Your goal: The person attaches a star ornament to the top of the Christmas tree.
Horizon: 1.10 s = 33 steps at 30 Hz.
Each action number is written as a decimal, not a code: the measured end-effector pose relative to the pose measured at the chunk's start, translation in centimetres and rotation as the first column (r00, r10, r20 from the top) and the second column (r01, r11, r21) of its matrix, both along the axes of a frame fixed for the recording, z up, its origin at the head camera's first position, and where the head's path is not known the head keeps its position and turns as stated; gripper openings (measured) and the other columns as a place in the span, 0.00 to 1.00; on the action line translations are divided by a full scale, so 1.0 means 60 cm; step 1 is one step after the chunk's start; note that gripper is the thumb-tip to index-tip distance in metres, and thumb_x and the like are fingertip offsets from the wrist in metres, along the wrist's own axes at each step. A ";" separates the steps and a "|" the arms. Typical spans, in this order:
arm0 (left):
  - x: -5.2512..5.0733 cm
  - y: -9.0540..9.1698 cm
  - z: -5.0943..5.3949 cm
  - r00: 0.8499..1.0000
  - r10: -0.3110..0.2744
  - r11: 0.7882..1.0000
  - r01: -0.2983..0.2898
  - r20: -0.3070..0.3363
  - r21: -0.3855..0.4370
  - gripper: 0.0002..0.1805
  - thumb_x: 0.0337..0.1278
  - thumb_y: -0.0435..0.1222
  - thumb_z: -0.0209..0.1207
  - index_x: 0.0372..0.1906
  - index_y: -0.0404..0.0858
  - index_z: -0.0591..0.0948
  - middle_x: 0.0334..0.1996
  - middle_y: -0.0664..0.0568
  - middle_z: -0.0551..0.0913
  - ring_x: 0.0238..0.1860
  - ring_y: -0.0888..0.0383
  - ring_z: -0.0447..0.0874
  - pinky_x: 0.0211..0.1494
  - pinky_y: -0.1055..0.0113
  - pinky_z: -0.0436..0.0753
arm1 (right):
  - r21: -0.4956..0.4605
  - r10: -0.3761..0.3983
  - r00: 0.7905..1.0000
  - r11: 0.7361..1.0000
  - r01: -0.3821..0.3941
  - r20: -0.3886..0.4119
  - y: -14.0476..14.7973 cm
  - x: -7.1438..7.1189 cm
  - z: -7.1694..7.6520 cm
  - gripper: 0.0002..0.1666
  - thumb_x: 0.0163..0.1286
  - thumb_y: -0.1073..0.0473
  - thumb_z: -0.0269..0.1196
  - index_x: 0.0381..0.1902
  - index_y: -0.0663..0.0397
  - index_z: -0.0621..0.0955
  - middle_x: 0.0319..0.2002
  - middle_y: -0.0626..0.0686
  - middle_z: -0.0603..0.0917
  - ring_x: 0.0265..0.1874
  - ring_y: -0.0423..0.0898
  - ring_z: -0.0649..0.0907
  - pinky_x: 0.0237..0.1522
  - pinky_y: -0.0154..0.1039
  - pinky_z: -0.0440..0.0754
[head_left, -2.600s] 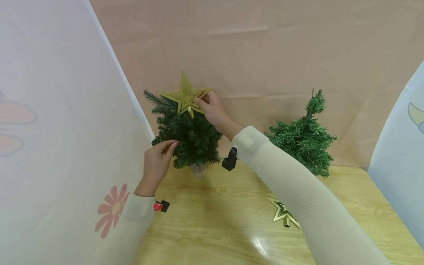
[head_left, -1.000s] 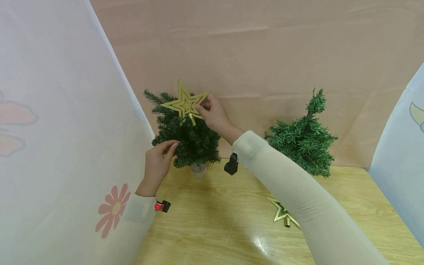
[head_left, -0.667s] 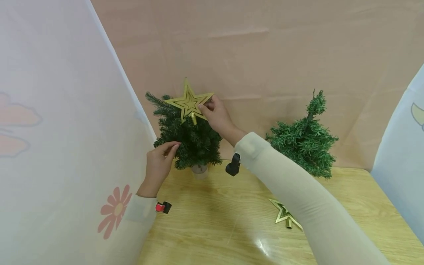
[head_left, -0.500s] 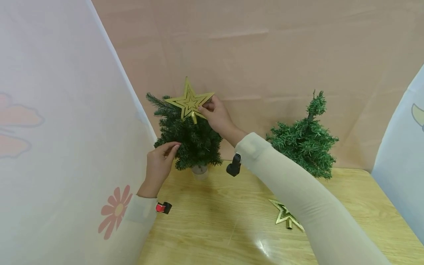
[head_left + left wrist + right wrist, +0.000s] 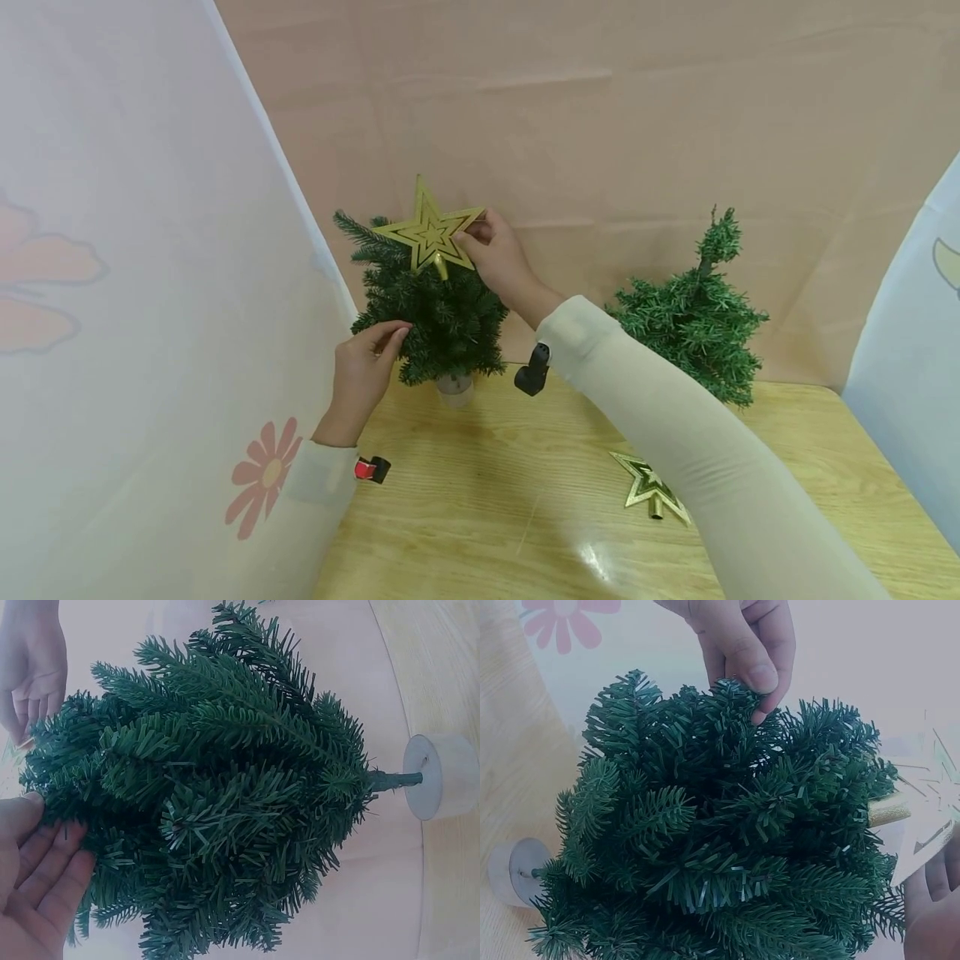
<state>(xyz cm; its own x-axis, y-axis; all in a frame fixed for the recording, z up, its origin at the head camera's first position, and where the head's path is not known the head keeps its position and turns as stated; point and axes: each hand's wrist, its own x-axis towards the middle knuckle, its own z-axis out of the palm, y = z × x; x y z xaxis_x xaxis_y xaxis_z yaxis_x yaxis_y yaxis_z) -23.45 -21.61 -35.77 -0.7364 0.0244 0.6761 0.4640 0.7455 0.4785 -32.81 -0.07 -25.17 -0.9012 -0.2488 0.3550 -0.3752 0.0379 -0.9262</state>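
Note:
My right hand (image 5: 501,254) pinches the right side of a gold star (image 5: 431,233) at the top of the left green tree (image 5: 450,321). The star's tube (image 5: 889,809) lies against the upper branches in the right wrist view; whether a branch is inside it cannot be told. My left hand (image 5: 363,371) holds a branch tip on the tree's left side between thumb and fingers. In the left wrist view that hand (image 5: 41,877) is at the branches, and the tree's round pale base (image 5: 442,776) shows.
A second green tree (image 5: 693,321) stands at the right on the wooden table (image 5: 465,508). Another gold star (image 5: 651,487) lies in front of it, near my right sleeve (image 5: 690,433). A pale cloth with printed flowers (image 5: 172,275) hangs at the left, a tan cloth (image 5: 570,150) behind.
The star in my right hand has come down a little onto the treetop and its tilt has shifted. My left hand has stayed at the same branches. The whole head view has shifted slightly.

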 end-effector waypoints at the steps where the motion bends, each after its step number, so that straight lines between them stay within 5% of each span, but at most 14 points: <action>1: -0.001 -0.001 -0.001 1.000 -0.001 1.000 0.001 -0.001 0.000 0.13 0.69 0.43 0.56 0.48 0.42 0.86 0.38 0.50 0.87 0.34 0.58 0.86 0.34 0.61 0.85 | 0.001 -0.002 1.000 1.000 0.002 -0.001 -0.001 0.001 -0.001 0.10 0.74 0.55 0.59 0.46 0.52 0.71 0.45 0.51 0.82 0.46 0.45 0.79 0.44 0.42 0.74; 5: -0.002 -0.003 -0.002 1.000 -0.007 1.000 0.007 -0.007 0.000 0.13 0.69 0.43 0.56 0.48 0.42 0.86 0.39 0.50 0.88 0.35 0.58 0.86 0.36 0.60 0.85 | -0.002 -0.009 1.000 1.000 0.009 0.012 -0.001 0.004 -0.002 0.12 0.74 0.55 0.59 0.51 0.50 0.74 0.48 0.51 0.82 0.50 0.44 0.79 0.52 0.44 0.76; 18: 0.000 0.000 -0.001 1.000 -0.008 1.000 0.007 0.010 0.012 0.13 0.69 0.43 0.56 0.48 0.43 0.86 0.40 0.50 0.87 0.36 0.58 0.87 0.35 0.61 0.85 | 0.014 -0.057 0.998 0.998 0.058 -0.034 0.002 0.011 -0.008 0.09 0.72 0.53 0.61 0.46 0.49 0.75 0.47 0.47 0.81 0.50 0.42 0.79 0.50 0.44 0.77; 33: -0.001 0.002 0.000 1.000 0.009 1.000 -0.009 0.014 0.001 0.12 0.69 0.42 0.57 0.47 0.42 0.86 0.39 0.50 0.88 0.35 0.58 0.87 0.34 0.61 0.85 | 0.017 0.018 0.998 1.000 -0.019 0.059 0.005 0.006 0.002 0.15 0.76 0.57 0.55 0.58 0.51 0.71 0.54 0.51 0.82 0.58 0.44 0.76 0.61 0.46 0.71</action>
<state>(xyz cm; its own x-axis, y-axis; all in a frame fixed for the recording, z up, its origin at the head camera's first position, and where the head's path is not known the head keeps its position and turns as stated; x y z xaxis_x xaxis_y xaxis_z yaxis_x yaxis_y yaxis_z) -23.49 -21.51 -35.78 -0.7458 0.0168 0.6659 0.4504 0.7493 0.4856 -32.44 0.22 -25.04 -0.9155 -0.2716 0.2968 -0.3208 0.0475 -0.9460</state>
